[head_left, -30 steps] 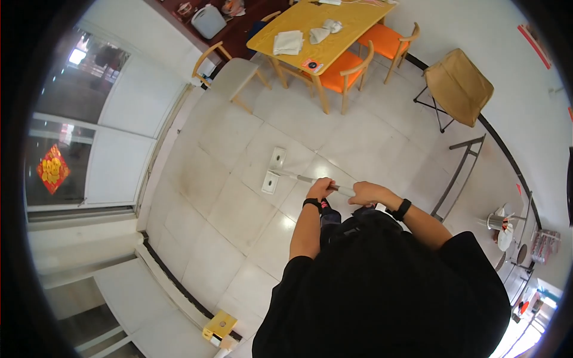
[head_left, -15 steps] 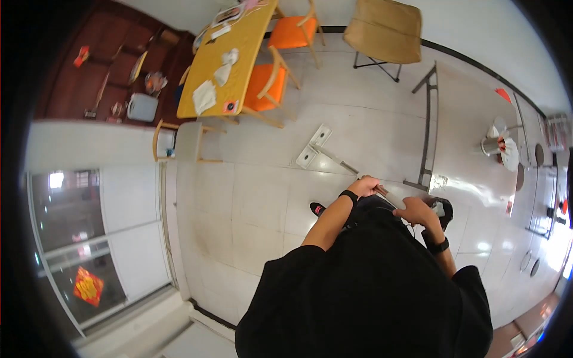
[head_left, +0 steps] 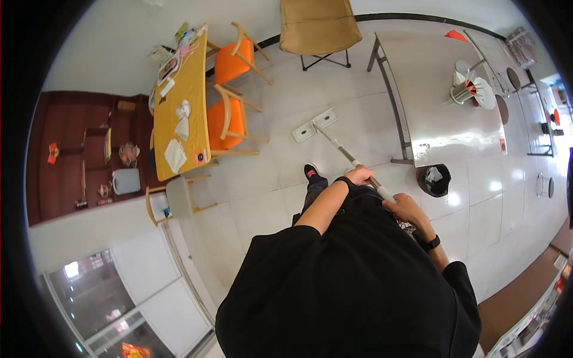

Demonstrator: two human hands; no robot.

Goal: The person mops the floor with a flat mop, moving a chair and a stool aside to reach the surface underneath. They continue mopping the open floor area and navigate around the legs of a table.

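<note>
A flat mop [head_left: 315,125] lies with its white rectangular head on the pale tiled floor, and its pole slants down toward my body. My left hand [head_left: 360,175] is wrapped round the middle of the pole. Near the pole's upper end, my right hand [head_left: 403,207] is closed on the light grip. A dark band circles each wrist. My left shoe [head_left: 310,172], black with pink laces, stands on the floor below the mop head.
At left are a yellow table [head_left: 200,128] with papers and orange chairs [head_left: 227,124]. A brown folding chair [head_left: 319,27] stands at the top. To the right are a metal table [head_left: 441,119] and a black bin [head_left: 433,180]. A dark red shelf [head_left: 65,119] is far left.
The view has turned, so the tables and chairs sit further left. The mop head has changed its angle in view and lies flatter across. More of my left leg shows. Both hands still hold the pole.
</note>
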